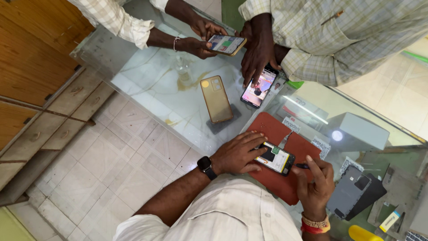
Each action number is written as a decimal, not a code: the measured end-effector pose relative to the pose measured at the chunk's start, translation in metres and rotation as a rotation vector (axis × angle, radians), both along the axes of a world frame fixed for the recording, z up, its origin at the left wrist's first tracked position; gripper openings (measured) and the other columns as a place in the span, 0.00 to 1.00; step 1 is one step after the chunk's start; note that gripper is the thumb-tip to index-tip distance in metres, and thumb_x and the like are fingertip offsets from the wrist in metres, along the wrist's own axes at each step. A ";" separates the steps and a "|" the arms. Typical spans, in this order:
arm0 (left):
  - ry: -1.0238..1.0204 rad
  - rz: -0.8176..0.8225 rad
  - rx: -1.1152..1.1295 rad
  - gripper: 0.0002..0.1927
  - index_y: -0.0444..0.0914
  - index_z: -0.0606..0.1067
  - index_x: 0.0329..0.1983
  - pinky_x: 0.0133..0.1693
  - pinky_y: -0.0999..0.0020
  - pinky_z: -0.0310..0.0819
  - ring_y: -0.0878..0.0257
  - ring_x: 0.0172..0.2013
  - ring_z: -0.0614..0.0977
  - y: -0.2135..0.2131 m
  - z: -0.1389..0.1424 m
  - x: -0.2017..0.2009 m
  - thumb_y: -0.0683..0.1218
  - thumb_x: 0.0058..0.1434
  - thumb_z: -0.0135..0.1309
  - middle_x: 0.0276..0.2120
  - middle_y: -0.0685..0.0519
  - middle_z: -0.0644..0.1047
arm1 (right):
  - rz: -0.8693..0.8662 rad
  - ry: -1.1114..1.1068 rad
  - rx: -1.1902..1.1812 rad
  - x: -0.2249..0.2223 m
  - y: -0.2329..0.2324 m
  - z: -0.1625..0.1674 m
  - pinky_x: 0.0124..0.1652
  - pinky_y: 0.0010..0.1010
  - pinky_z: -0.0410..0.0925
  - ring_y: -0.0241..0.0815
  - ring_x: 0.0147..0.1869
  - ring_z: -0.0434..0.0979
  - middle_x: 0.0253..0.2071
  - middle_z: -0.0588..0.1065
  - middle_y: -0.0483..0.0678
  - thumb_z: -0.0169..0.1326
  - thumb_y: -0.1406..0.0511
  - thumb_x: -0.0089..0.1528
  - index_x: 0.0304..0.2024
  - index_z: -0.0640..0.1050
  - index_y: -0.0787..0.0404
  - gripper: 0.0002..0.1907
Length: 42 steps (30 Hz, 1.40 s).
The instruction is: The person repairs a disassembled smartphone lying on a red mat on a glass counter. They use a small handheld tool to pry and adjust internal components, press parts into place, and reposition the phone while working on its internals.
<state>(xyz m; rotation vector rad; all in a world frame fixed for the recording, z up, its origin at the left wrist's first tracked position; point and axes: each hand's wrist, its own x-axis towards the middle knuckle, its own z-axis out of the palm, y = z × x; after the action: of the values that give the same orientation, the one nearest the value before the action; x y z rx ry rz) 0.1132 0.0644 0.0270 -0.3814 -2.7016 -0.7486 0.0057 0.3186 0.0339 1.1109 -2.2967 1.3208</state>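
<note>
Left hand (238,154) pressed flat on the near phone (275,159), fingers spread over its left end, pinning it down on the red mat (276,129). A dark watch (206,166) on that wrist. Right hand (314,180) just right of the phone, fingertips pinched narrow round a thin dark tool (302,166) whose tip sits at the phone's right edge. Phone lying face up, screen lit, at the near middle of the glass counter (147,80). Farther off, a gold phone (216,99) face down on a small grey pad (223,122). Across the counter, one person's hand (257,51) touching a lit phone (259,87), another person's two hands (200,38) holding a third lit phone (226,44). To the near right, a grey phone back cover (350,192).
</note>
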 end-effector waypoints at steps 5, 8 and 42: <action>0.019 0.009 0.009 0.32 0.36 0.76 0.57 0.71 0.49 0.58 0.47 0.69 0.67 0.001 -0.004 0.001 0.58 0.54 0.66 0.66 0.42 0.69 | 0.135 -0.089 -0.094 0.001 -0.001 0.003 0.51 0.32 0.74 0.46 0.55 0.82 0.49 0.78 0.56 0.49 0.80 0.67 0.69 0.68 0.59 0.28; 0.025 0.015 0.008 0.32 0.36 0.76 0.56 0.71 0.49 0.58 0.47 0.69 0.67 0.001 -0.004 0.001 0.57 0.53 0.67 0.65 0.42 0.70 | 0.078 0.011 -0.031 0.000 -0.003 0.002 0.47 0.32 0.73 0.47 0.52 0.80 0.47 0.77 0.58 0.57 0.78 0.62 0.64 0.71 0.58 0.28; -0.004 0.037 0.024 0.32 0.36 0.76 0.56 0.70 0.48 0.59 0.46 0.69 0.68 -0.001 0.001 0.000 0.58 0.54 0.65 0.64 0.42 0.71 | 0.134 -0.029 -0.083 0.001 -0.011 0.009 0.50 0.32 0.74 0.47 0.52 0.82 0.49 0.79 0.55 0.53 0.79 0.66 0.71 0.64 0.62 0.31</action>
<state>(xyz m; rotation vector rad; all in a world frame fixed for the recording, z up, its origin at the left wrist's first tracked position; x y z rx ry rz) 0.1132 0.0630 0.0276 -0.3232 -2.6933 -0.7711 0.0063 0.3075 0.0429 1.2446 -2.1988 1.4763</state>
